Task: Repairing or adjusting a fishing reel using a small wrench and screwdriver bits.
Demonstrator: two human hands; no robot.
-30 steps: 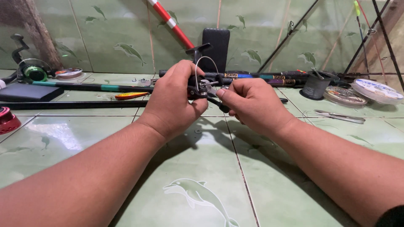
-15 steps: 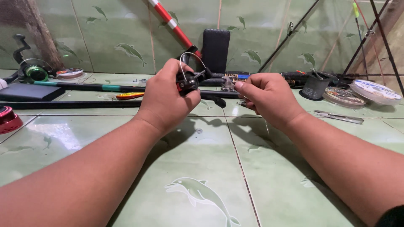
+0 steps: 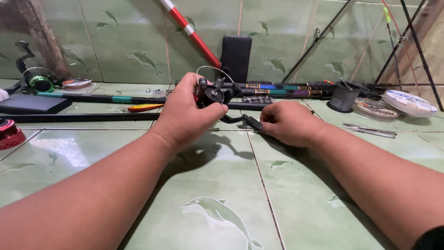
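Our left hand [image 3: 187, 113] clenches the black metal spinning reel [image 3: 215, 94]; its crank handle [image 3: 247, 121] juts rightward into our right hand's [image 3: 289, 122] pinching fingers [image 3: 267, 126].

The left hand [image 3: 185, 115] covers most of the black spinning reel [image 3: 215, 95], so its body and foot stay hidden. The right hand [image 3: 289, 122] hides the tip of the reel handle [image 3: 247, 121]. At the left edge of the frame, a red round object [image 3: 8, 134] is cut off. At lower right, the right forearm runs out of the frame.
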